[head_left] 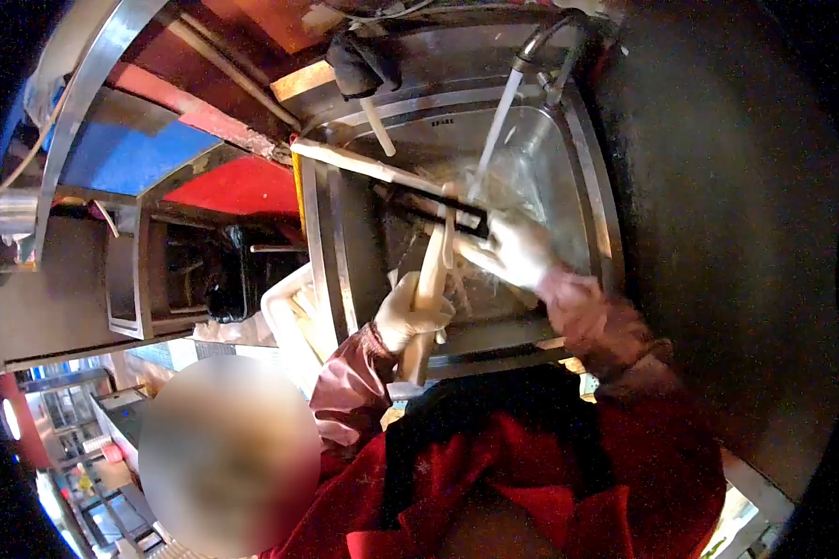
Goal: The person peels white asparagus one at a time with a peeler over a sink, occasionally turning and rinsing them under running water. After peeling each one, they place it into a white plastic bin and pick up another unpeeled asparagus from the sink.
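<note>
My left hand [406, 315], in a pale glove, is wrapped round a long, pale, peeled-looking root vegetable [432, 265], held slanting up over the sink. My right hand [520, 250], gloved too and blurred by motion, is closed on the end of a black, long-framed tool [475, 222] that looks like a peeler. The black frame crosses the upper end of the vegetable. Below both hands is a metal sink [541, 321] with pale scraps in it. From the tap [529, 58], a stream of water [500, 121] falls just beyond my right hand.
A long pale stick [359, 163] slants across the sink's far left corner. Left of the sink, a white tub [275, 303] holds several pale lengths. A dark-wrapped spout [362, 70] hangs at the back. Another person [233, 456] is close at the lower left.
</note>
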Demonstrator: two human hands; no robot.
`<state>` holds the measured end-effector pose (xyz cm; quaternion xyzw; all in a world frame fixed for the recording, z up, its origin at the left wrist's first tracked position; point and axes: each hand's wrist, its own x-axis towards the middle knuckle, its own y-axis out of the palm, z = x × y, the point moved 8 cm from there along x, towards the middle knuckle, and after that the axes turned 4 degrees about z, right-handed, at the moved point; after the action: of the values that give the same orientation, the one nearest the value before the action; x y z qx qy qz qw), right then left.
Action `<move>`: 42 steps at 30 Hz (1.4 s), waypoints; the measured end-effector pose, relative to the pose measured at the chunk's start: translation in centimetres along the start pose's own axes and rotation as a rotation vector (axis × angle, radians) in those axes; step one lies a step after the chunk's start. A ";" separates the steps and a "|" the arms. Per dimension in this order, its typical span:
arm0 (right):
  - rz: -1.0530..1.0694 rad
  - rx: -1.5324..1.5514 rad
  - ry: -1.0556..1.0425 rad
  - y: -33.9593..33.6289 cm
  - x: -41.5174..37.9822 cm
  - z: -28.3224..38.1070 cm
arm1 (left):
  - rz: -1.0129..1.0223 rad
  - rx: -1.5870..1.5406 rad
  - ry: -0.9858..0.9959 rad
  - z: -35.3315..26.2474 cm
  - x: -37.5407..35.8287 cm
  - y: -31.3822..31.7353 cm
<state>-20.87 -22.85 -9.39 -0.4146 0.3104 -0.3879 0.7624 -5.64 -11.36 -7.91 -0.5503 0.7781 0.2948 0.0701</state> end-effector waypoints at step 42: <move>0.382 0.989 0.729 7.8 -7.6 -2.1 | -0.919 -0.124 -0.250 35.4 -18.9 -38.8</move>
<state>-23.81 -14.42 -16.08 0.2068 0.4026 -0.4588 0.7646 28.87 14.41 -43.42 -0.8007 0.4207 0.3431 0.2534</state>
